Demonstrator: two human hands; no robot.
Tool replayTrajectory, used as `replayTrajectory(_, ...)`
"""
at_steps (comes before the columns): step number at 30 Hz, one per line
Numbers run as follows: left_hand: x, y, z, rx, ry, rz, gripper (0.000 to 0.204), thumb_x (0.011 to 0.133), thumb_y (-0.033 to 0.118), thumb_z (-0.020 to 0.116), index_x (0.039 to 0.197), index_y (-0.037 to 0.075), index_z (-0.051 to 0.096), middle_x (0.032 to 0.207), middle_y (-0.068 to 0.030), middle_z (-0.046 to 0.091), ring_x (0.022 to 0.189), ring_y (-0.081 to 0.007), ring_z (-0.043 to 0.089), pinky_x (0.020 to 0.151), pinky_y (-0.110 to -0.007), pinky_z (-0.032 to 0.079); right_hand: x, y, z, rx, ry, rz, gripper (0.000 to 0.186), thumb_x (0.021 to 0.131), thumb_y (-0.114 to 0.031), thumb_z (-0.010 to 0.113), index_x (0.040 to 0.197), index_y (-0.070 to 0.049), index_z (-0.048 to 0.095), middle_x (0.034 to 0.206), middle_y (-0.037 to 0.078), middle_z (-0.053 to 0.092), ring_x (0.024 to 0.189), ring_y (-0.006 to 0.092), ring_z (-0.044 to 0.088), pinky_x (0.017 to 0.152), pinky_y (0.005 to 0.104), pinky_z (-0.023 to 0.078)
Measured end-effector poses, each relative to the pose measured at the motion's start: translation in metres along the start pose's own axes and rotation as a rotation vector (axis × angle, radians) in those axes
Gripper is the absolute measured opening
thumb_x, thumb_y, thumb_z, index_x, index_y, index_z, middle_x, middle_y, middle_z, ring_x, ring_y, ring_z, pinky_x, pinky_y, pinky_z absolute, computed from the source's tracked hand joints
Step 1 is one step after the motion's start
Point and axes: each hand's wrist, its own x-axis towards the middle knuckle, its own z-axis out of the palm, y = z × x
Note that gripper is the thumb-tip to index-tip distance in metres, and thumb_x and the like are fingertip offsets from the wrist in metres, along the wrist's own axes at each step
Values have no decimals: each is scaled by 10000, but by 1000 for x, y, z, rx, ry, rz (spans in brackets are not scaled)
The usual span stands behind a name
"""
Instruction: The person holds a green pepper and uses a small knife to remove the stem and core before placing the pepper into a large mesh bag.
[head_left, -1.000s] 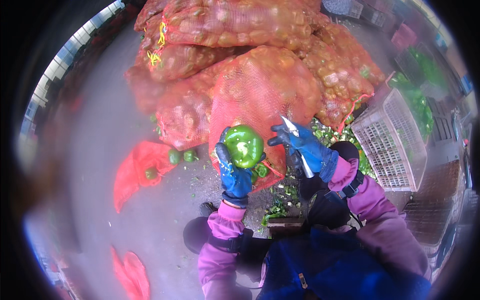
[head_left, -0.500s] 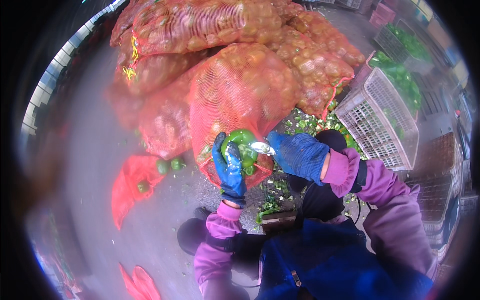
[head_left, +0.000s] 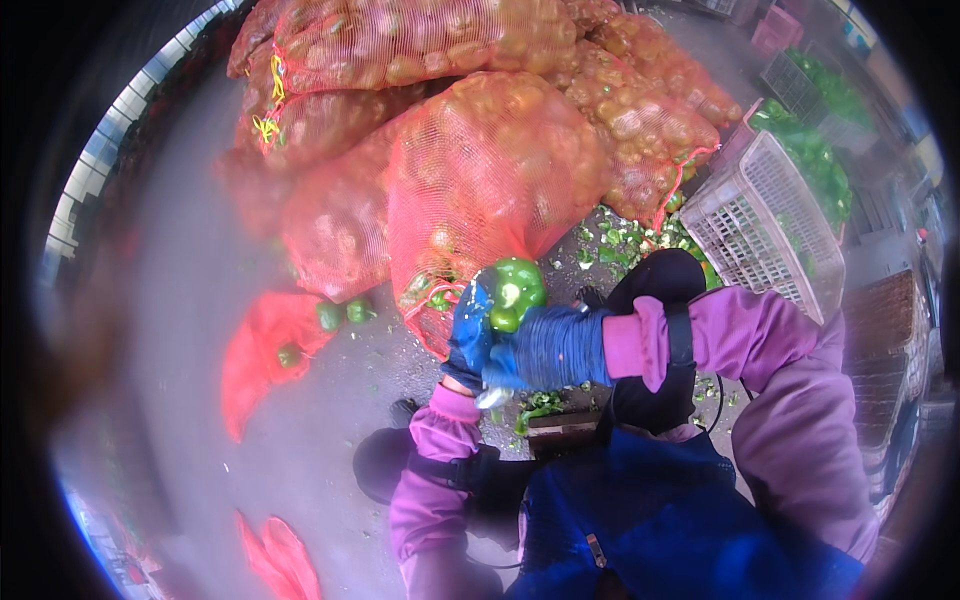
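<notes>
Centre of the head view, my gloved left hand [head_left: 469, 322] grips a large green bell pepper [head_left: 521, 283]. My gloved right hand [head_left: 545, 350] is closed on a knife [head_left: 493, 397], held just below the pepper against my left hand; only a bit of pale metal shows beneath, and the fingers are partly hidden. Right behind the pepper lies a red mesh sack [head_left: 490, 170] of produce, its lower end open with green pepper pieces at it. Two small peppers [head_left: 358, 311] rest on the ground to the left, by an empty-looking red mesh bag [head_left: 250, 365].
Stacked full mesh sacks [head_left: 420, 40] fill the back. At right stand a pale plastic crate [head_left: 740, 200], a crate of green peppers [head_left: 805, 170] and brown crates [head_left: 880, 360]. Chopped green scraps [head_left: 630, 230] litter the ground. Another red bag [head_left: 275, 550] lies lower left.
My right hand has swung down and left across the pepper to beneath it, the knife moving with it. The pepper in my left hand has turned and sits slightly right of where it was.
</notes>
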Motion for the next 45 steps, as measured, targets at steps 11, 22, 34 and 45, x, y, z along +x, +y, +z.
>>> replayTrajectory(11,-8,26,108,352,-314,261,616,996,483,310,1456,73,290,1395,-95,440,1273,-253,433,1090,-408,310,-59,31,-62,1420,591,677,625,833,-304,705,1319,-37,415,948,66,624,784,125,604,598,284,489)
replayTrajectory(22,39,34,162,977,-313,165,603,960,415,494,1435,78,335,1402,-101,431,1126,-209,548,820,-315,516,-285,116,-88,1519,1506,1002,328,842,-359,700,996,-76,643,713,17,627,510,80,553,451,237,467)
replayTrajectory(34,-84,-11,-302,2015,642,-673,433,777,431,584,1001,71,669,1023,-248,642,1016,-397,611,846,-436,506,-260,185,-37,807,634,1462,437,892,-264,591,1303,-137,514,942,-80,578,683,25,473,536,166,359)
replayTrajectory(45,-74,-124,-204,1675,908,-937,819,663,480,780,1299,106,424,1268,-217,515,1114,-369,570,884,-473,502,-60,126,-14,579,-99,976,423,895,-72,575,1310,-103,499,944,21,612,867,79,574,758,242,476)
